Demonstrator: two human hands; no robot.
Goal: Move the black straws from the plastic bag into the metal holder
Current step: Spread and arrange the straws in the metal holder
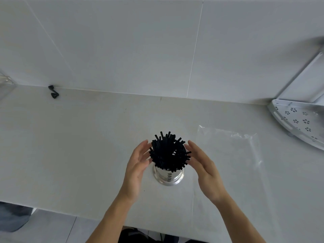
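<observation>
The black straws [169, 151] stand bunched in the metal holder [168, 176], their tops fanning outward past its rim. The holder sits upright near the middle of the pale desk [78, 146], well clear of the front edge and the tiled wall [122, 41]. The left hand [137, 165] and right hand [204, 165] flank the bunch, each grip released with fingers spread, fingertips at the outermost straws. The clear plastic bag [231, 155] lies flat just right of the holder. A perforated metal shelf [301, 120] occupies the right corner; a small black clip [53, 92] lies far left by the wall.
</observation>
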